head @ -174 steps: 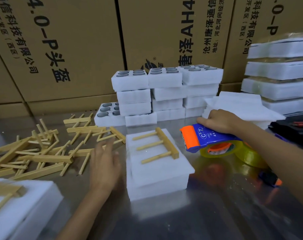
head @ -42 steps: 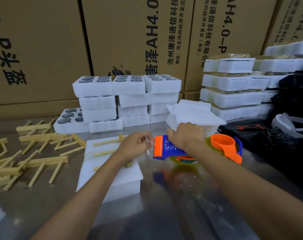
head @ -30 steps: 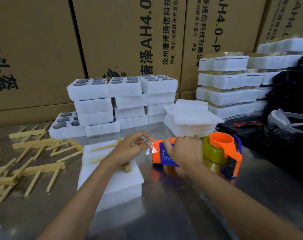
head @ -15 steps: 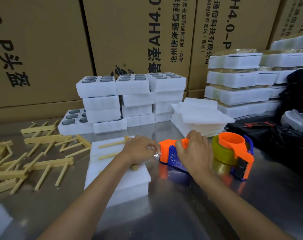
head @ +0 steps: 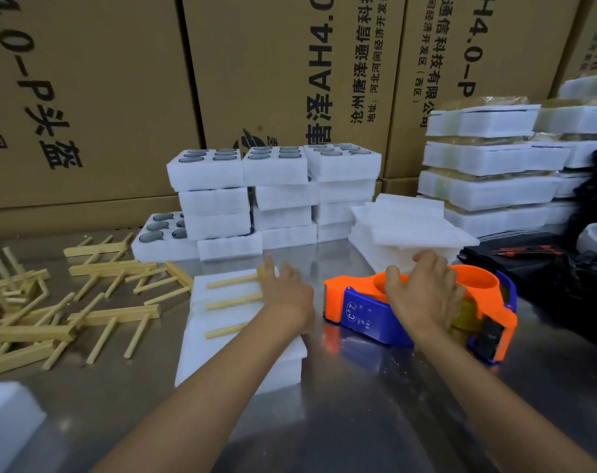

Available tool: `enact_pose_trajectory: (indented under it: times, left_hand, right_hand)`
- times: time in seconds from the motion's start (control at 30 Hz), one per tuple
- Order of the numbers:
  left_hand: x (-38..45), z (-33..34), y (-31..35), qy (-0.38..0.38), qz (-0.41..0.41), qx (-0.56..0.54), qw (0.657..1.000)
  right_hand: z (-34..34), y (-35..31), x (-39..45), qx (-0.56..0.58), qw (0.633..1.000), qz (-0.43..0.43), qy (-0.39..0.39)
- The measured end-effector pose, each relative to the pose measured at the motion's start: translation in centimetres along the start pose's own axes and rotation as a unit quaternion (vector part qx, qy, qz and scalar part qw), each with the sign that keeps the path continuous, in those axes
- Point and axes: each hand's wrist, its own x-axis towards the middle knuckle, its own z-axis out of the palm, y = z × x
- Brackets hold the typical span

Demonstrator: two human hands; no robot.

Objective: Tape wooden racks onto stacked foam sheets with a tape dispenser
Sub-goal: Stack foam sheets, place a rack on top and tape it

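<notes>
A wooden rack (head: 232, 305) with three dowels lies on top of the stacked white foam sheets (head: 222, 349) at the table's middle. My left hand (head: 286, 295) rests on the stack's right edge over the rack's spine, fingers straight. Just right of the stack, the orange and blue tape dispenser (head: 362, 312) sits on the table with its yellowish roll at the far end. My right hand (head: 423, 291) grips it from above, thumb on the left side and fingers over the orange handle. I cannot make out a tape strip between dispenser and stack.
Loose wooden racks (head: 85, 302) are piled at the left. Foam blocks with grey discs (head: 273, 165) stand behind, loose foam sheets (head: 409, 227) and taped packs (head: 478, 158) at the right. A black bag (head: 563, 278) lies far right. Cardboard boxes (head: 256, 63) wall the back of the metal table (head: 358, 421).
My left hand has let go of the tape end and now lies flat on the stack's right edge. My right hand slid back over the dispenser's handle.
</notes>
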Motion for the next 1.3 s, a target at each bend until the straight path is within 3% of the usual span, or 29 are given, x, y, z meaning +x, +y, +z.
enact_pose_trajectory:
  times: [0.07,0.1,0.17,0.2,0.27,0.33,0.37,0.43,0.57,0.67,0.9,1.0,1.13,1.2,1.3]
  left_hand:
    - [-0.8,0.4,-1.0,0.118,-0.015,-0.1,0.988]
    - [-1.2,0.8,-1.9,0.196,-0.026,-0.188,0.962]
    - [-2.4,2.1,-4.3,0.321,-0.065,-0.382,0.864]
    - [-2.8,3.1,-5.8,0.343,-0.099,-0.463,0.811]
    - [-3.5,5.6,-8.9,0.298,-0.178,-0.597,0.723]
    - [-4.2,8.4,-11.0,0.207,-0.236,-0.709,0.631]
    - [-4.6,9.5,-11.4,0.162,-0.248,-0.743,0.601]
    - [-5.0,11.5,-11.1,0.1,-0.236,-0.778,0.574]
    - [-5.7,12.1,-9.5,0.073,-0.188,-0.859,0.471]
    - [-6.3,11.8,-9.4,0.103,-0.164,-0.871,0.451]
    - [-8.2,10.6,-10.2,0.182,-0.057,-0.905,0.38]
    - [-8.9,10.5,-10.3,0.179,-0.043,-0.921,0.342]
    - [-9.5,10.3,-10.5,0.176,-0.03,-0.926,0.334]
    - [-9.8,10.4,-10.7,0.159,-0.035,-0.929,0.333]
    - [-10.3,10.4,-10.9,0.104,-0.026,-0.938,0.33]
  right_hand:
    - [-0.6,-0.7,-0.5,0.023,0.998,-0.053,0.025]
    - [-0.9,-1.2,-0.8,0.05,0.995,-0.083,0.027]
    - [-1.3,-2.6,-1.8,0.12,0.982,-0.144,0.001]
    - [-1.4,-3.4,-2.5,0.163,0.973,-0.162,-0.025]
    - [-1.1,-5.1,-4.4,0.252,0.95,-0.154,-0.106]
    - [-0.2,-6.8,-6.2,0.31,0.917,-0.084,-0.236]
    - [0.5,-7.7,-7.1,0.316,0.897,-0.042,-0.306]
    - [1.9,-9.3,-8.7,0.308,0.859,0.018,-0.408]
    - [3.3,-10.4,-10.5,0.381,0.804,0.135,-0.437]
    - [3.4,-10.1,-10.9,0.425,0.772,0.186,-0.434]
    - [2.5,-10.9,-10.6,0.539,0.706,0.203,-0.411]
    - [1.8,-10.6,-10.2,0.558,0.681,0.194,-0.433]
    - [1.1,-10.4,-10.1,0.542,0.649,0.163,-0.509]
    - [0.7,-10.3,-9.8,0.528,0.65,0.151,-0.525]
    - [0.4,-10.6,-9.9,0.499,0.689,0.145,-0.505]
